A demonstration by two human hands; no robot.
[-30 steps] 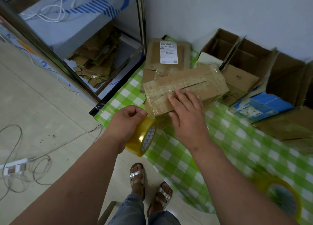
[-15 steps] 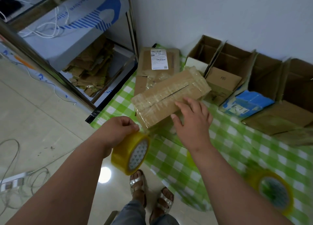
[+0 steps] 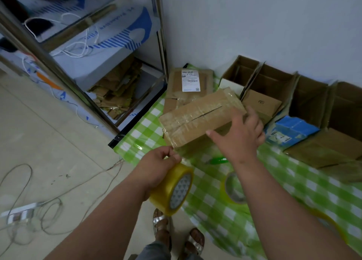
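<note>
A taped brown cardboard box (image 3: 197,118) lies tilted at the near left corner of a table with a green-and-white checked cloth (image 3: 284,183). My right hand (image 3: 240,136) lies on the box's near right end, fingers reaching round its edge. My left hand (image 3: 156,167) grips a roll of yellowish clear tape (image 3: 172,189) just below the box's near left corner. A strip of clear tape runs from the roll up to that corner.
A flat labelled box (image 3: 189,81) lies behind the taped one. Several open cardboard boxes (image 3: 274,85) stand along the white wall, with a blue packet (image 3: 291,130) in front. Another tape roll (image 3: 232,189) lies on the cloth. A metal shelf (image 3: 84,50) stands left; cables and a power strip (image 3: 21,214) lie on the floor.
My right hand slid from the box's near left part to its right end. My left hand drew the tape roll down and away from the box, stretching out tape.
</note>
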